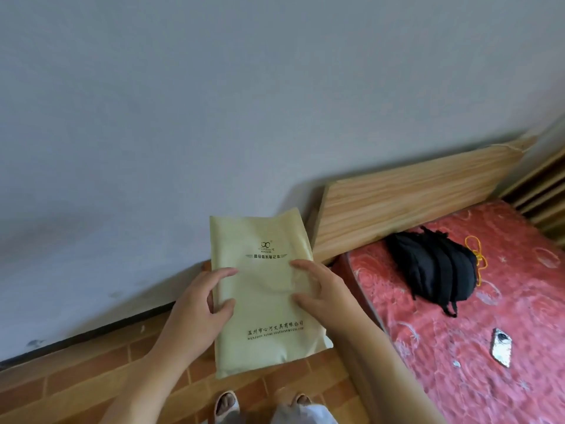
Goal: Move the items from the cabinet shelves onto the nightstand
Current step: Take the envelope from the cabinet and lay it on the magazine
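Cream pouch [263, 295] held flat, above the floor just beside the bed [477, 301]. Left hand [195, 304] pinching its left edge, thumb on top; right hand [321, 289] pressing the face with spread fingers, probably steadying for carrying. Nightstand not visible.

I'm looking down at a pale yellow pouch [263, 289] printed with dark lettering, held flat in front of me. My left hand [195, 304] grips its left edge — thumb on top, fingers curled around the side. My right hand [321, 289] rests on the face of it, fingers spread and fairly straight. Below is a brick-patterned floor [91, 374], and my sandalled feet [226, 403] show at the bottom edge. To the right, a red patterned mattress [458, 332] carries a black bag [434, 267], a yellow cord [477, 255] beside it, and a small silvery object [501, 347] — against a wooden headboard [412, 197].
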### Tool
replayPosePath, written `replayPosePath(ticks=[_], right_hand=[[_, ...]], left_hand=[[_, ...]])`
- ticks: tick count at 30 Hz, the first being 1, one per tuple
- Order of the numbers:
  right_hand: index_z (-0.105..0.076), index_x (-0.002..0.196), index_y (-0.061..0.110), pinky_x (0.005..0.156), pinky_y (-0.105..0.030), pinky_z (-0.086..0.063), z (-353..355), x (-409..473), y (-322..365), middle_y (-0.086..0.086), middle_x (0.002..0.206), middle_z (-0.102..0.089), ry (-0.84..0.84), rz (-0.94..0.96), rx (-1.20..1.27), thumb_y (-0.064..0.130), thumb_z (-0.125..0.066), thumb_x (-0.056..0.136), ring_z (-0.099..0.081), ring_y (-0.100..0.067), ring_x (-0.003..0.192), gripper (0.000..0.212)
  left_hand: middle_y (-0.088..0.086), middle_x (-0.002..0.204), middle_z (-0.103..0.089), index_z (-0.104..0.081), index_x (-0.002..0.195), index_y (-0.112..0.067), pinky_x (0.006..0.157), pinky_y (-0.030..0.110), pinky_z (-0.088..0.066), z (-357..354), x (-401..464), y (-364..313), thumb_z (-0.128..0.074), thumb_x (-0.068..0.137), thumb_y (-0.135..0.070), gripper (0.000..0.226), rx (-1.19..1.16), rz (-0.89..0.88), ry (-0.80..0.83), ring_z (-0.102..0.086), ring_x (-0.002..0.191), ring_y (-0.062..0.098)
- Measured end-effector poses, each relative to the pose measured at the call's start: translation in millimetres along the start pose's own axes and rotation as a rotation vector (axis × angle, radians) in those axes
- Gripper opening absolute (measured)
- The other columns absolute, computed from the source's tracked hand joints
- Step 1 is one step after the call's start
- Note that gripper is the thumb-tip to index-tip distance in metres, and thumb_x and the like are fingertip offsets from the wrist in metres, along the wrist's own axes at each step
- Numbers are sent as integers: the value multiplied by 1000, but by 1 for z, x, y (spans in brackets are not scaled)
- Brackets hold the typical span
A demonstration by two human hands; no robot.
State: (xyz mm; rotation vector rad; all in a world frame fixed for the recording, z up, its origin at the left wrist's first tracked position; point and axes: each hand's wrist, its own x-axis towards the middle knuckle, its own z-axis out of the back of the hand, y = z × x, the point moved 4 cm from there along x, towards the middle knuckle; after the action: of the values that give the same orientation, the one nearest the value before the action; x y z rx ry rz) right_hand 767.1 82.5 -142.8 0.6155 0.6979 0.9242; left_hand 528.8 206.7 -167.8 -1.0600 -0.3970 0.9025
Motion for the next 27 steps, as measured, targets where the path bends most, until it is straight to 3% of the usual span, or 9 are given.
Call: replayPosePath(ticks=[3,7,12,16,21,27], right_hand=[[-50,142,52,110,-38,-49,-23,32,9,21,139,-54,97,11,-35,32,-72,78,-54,-3,129,70],[-46,147,50,110,-39,-49,-46,71,10,15,139,-54,228,27,-105,30,-72,83,-55,-8,128,72],[-41,153,44,105,-34,-51,-58,126,-5,9,140,-52,357,85,-224,25,-69,90,-56,-12,119,72],[-36,153,45,99,-39,-54,-61,171,-37,10,137,-49,456,115,-291,29,-66,91,-58,-16,114,71],[-32,152,48,96,-36,-56,-76,224,-98,14,136,-47,550,103,-327,33,-67,93,-58,-15,112,69],[-31,153,47,104,-40,-55,-112,273,-184,13,141,-45,635,17,-348,30,-67,95,-57,-16,119,70]], left_hand=[[-15,82,-55,-56,128,-53,53,15,-41,21,6,17,-73,93,-19,51,15,64,-78,-47,55,10],[-13,79,-51,-56,131,-49,54,15,-41,26,14,41,-70,94,-20,49,53,167,-120,-51,58,9],[-16,100,-57,-52,129,-52,59,20,-47,9,38,64,-72,93,-21,52,91,251,-175,-56,71,11],[-27,116,-55,-54,129,-50,64,16,-45,-20,70,75,-75,90,-17,55,95,309,-196,-58,82,-2],[-22,116,-57,-58,128,-42,68,10,-45,-68,112,114,-75,89,-11,52,47,408,-173,-55,84,-13],[-20,120,-57,-55,131,-40,78,29,-60,-134,157,184,-73,91,-17,49,49,452,-65,-63,99,3]])
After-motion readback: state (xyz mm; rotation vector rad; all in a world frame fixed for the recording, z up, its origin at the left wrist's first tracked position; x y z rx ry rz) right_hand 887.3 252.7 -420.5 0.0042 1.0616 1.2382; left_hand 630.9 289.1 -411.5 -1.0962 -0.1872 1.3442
